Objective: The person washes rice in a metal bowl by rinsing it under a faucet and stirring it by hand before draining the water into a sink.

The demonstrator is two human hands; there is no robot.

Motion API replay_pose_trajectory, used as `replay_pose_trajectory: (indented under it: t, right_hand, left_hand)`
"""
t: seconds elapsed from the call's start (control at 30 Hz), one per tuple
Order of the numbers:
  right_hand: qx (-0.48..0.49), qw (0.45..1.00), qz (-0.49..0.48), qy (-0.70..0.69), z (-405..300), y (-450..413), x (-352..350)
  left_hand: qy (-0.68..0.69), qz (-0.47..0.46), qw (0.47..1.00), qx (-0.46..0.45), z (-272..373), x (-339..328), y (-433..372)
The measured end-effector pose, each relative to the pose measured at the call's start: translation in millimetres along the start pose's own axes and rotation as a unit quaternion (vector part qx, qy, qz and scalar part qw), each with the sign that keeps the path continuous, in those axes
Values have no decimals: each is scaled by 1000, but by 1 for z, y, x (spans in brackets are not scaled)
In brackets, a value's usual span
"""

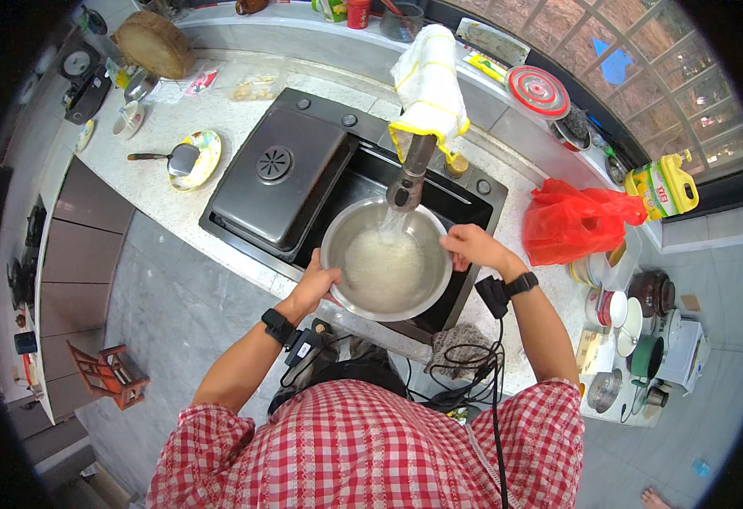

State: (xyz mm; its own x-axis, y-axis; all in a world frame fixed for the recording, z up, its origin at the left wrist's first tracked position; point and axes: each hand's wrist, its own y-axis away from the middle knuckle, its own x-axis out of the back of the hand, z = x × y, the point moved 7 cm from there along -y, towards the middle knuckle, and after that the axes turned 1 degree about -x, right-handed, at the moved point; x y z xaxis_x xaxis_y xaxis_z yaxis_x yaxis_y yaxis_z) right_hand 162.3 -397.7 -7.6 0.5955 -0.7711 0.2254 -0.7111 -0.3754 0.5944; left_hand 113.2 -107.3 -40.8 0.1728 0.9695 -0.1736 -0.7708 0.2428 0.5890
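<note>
A round stainless steel bowl (438, 280) is held over the black sink basin (371, 159). Water runs from the faucet (404, 191) into it, over white grains that look like rice (384, 267). My left hand (317, 280) grips the bowl's left rim, with the thumb on the edge. On the opposite side, my right hand (473, 247) holds the right rim; some of its fingers are hidden behind the bowl. A white cloth with yellow edging (429, 83) is draped over the faucet's upper part.
A dark cover (282, 178) lies over the sink's left part. Further left, a spatula (184, 159) rests on a plate (209, 168). Right of the sink are a red plastic bag (569, 223), a yellow detergent jug (664, 184) and several dishes. Black cables (473, 375) hang near my right arm.
</note>
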Motion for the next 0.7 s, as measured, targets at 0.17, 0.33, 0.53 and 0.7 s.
replay_pose_trajectory:
  t: [0.17, 0.33, 0.53, 0.7]
  right_hand:
    - [-32, 975, 199, 96, 23, -30, 87]
    - [19, 878, 331, 345, 8, -81, 132]
    - [-3, 845, 271, 461, 2, -125, 136]
    - [-12, 813, 242, 530, 3, -141, 140]
  left_hand:
    - [-24, 46, 998, -44, 1, 13, 6]
    - [-28, 80, 995, -53, 6, 23, 17]
    - [-56, 96, 991, -76, 3, 30, 24]
    - [-47, 105, 991, -68, -8, 33, 32]
